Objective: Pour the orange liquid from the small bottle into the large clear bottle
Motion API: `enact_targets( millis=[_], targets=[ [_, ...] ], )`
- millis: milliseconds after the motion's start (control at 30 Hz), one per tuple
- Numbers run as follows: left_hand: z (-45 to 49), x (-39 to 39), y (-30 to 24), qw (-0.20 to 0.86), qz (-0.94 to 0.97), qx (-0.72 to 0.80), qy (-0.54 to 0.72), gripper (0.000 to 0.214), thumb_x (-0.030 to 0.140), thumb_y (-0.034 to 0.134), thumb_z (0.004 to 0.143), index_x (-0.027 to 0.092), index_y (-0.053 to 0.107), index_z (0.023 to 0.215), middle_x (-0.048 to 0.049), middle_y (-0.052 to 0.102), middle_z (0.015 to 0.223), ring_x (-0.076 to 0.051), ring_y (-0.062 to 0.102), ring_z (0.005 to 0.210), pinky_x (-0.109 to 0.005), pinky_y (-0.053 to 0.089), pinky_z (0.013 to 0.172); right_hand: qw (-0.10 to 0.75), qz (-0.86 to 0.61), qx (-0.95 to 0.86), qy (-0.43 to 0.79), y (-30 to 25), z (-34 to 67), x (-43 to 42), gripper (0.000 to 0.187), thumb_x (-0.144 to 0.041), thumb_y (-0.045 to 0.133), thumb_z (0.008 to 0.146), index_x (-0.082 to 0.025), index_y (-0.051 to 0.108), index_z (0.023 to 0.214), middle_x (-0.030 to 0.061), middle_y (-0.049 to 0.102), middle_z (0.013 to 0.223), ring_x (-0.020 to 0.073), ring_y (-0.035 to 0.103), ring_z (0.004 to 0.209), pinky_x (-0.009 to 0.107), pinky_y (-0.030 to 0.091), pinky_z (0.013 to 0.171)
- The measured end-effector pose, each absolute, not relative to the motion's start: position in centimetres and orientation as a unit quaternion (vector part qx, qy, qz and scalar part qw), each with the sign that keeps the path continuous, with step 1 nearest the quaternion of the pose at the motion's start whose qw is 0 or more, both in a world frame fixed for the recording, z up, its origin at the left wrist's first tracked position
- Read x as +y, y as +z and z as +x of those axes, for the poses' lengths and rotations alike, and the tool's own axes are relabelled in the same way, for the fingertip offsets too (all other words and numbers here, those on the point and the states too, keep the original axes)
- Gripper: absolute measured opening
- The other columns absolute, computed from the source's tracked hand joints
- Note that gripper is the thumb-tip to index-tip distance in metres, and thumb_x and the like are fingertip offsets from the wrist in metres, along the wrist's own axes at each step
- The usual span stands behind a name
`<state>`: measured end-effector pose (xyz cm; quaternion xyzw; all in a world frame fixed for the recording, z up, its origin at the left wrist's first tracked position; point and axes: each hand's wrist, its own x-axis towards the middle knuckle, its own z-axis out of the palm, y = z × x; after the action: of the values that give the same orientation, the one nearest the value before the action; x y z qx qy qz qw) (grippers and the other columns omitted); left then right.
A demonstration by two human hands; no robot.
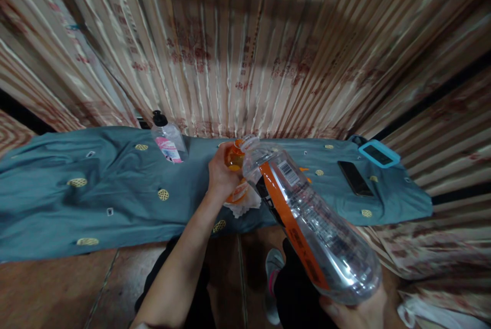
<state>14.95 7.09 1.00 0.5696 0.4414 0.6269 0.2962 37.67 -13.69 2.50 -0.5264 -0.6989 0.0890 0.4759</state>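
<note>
My left hand (222, 175) is wrapped round a small orange-tinted bottle (235, 159), its mouth facing up. My right hand (356, 308) grips the base of a large clear plastic bottle (318, 232) with an orange and black label. This large bottle is tilted, its neck pointing away to the upper left and its mouth close beside the top of the small bottle. Whether the two rims touch, I cannot tell. Just below my left hand lies a crumpled white tissue (243, 205), with an orange thing (237, 195) by it, partly hidden.
A pump bottle (171, 142) with a black top and pink label stands on the left of the teal cloth (126, 180). To the right lie a black phone (355, 178) and a blue-framed device (379, 153). A pleated curtain (245, 52) hangs behind.
</note>
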Motion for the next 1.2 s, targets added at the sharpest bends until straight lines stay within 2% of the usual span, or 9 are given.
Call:
enact_targets(
  millis=[300,433,633,867,1000,1100,1200],
  targets=[
    [14.92,7.10,0.95,0.301,0.570,0.440,0.625,0.049,0.029,0.084,0.060,0.022,0.063,0.104,-0.0024,0.075,0.098,-0.020,0.072,0.090,-0.033,0.057,0.084,0.490,-0.529,-0.681,0.128,2.97,37.33,-13.77,0.091,-0.060,0.069,0.083,-0.023,0.029,0.156,0.0135,0.073,0.122,0.0313,0.078,0.091,0.037,0.063,0.065],
    [14.90,7.03,1.12,0.293,0.567,0.450,0.624,0.049,0.028,0.084,0.059,0.021,0.063,0.103,-0.0023,0.075,0.097,-0.020,0.072,0.089,-0.033,0.057,0.083,0.485,-0.523,-0.686,0.143,3.00,37.20,-13.69,0.094,-0.059,0.070,0.083,-0.020,0.027,0.157,0.0138,0.075,0.117,0.0298,0.078,0.084,0.035,0.061,0.063],
    [14.93,7.09,1.13,0.295,0.567,0.451,0.623,0.049,0.029,0.084,0.060,0.021,0.063,0.103,-0.0025,0.075,0.098,-0.020,0.072,0.088,-0.033,0.057,0.083,0.493,-0.521,-0.686,0.123,3.03,37.33,-13.78,0.093,-0.058,0.071,0.083,-0.021,0.030,0.157,0.0146,0.072,0.125,0.0317,0.077,0.094,0.037,0.064,0.069],
    [14.92,7.19,0.89,0.291,0.568,0.449,0.626,0.049,0.031,0.085,0.060,0.022,0.064,0.104,-0.0025,0.076,0.097,-0.020,0.072,0.088,-0.033,0.058,0.083,0.477,-0.512,-0.699,0.146,3.30,37.34,-13.67,0.090,-0.055,0.069,0.086,-0.026,0.024,0.158,0.0105,0.075,0.118,0.0287,0.079,0.080,0.035,0.063,0.057],
    [14.90,7.24,0.88,0.292,0.561,0.450,0.630,0.049,0.033,0.085,0.061,0.021,0.064,0.103,-0.0033,0.076,0.098,-0.021,0.072,0.088,-0.034,0.057,0.083,0.486,-0.527,-0.687,0.120,3.11,37.34,-13.78,0.093,-0.058,0.071,0.081,-0.025,0.029,0.157,0.0125,0.074,0.120,0.0323,0.078,0.084,0.038,0.063,0.059],
    [14.93,7.23,0.91,0.295,0.560,0.445,0.634,0.048,0.033,0.085,0.061,0.021,0.065,0.102,-0.0031,0.075,0.096,-0.021,0.072,0.087,-0.034,0.057,0.083,0.479,-0.529,-0.693,0.104,2.94,37.52,-13.93,0.092,-0.050,0.073,0.081,-0.023,0.030,0.157,0.0123,0.075,0.117,0.0305,0.078,0.081,0.036,0.062,0.058],
    [14.98,7.16,0.97,0.300,0.560,0.441,0.634,0.046,0.034,0.083,0.064,0.020,0.064,0.103,-0.0038,0.076,0.097,-0.021,0.072,0.087,-0.033,0.057,0.082,0.468,-0.528,-0.701,0.104,2.75,37.70,-13.95,0.095,-0.052,0.074,0.080,-0.021,0.028,0.157,0.0125,0.075,0.117,0.0301,0.078,0.082,0.036,0.063,0.059]
  ],
)
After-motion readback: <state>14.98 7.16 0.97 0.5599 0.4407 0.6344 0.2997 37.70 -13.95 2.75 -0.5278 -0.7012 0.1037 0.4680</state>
